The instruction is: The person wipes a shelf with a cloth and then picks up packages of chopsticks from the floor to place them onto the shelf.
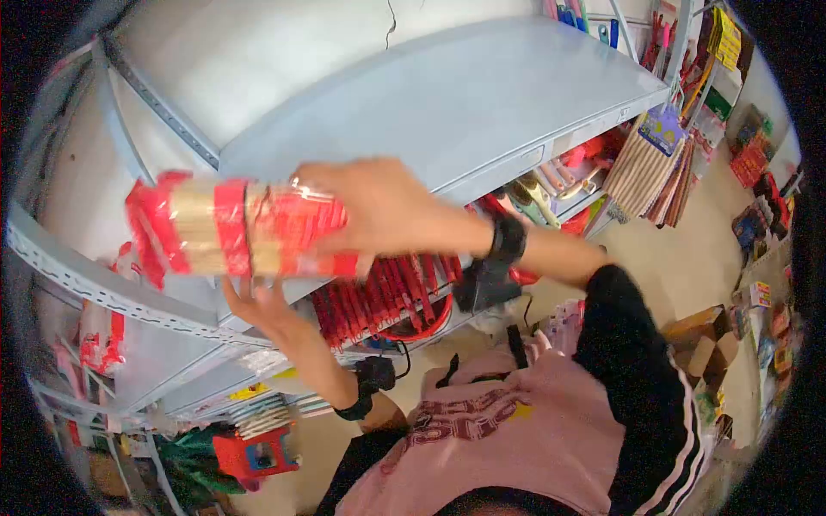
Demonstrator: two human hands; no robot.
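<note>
A bundle of thin pale sticks (194, 225) in red and clear plastic wrapping, perhaps chopsticks or skewers, is held above the front edge of the grey shelf (482, 95). My right hand (366, 205) grips its right end from above. From below, my left hand (271, 314) holds the underside near the middle, with its fingertips partly hidden behind the bundle. A dark band (248, 228) runs around the bundle's middle. Both hands are slightly blurred.
Red-wrapped sticks (379, 297) fill the level below. Brushes (650, 163) hang at the shelf's right end. A metal shelf upright (159, 103) stands at left. A cardboard box (701, 340) and assorted goods lie on the right. A red toy-like item (254, 456) sits at lower left.
</note>
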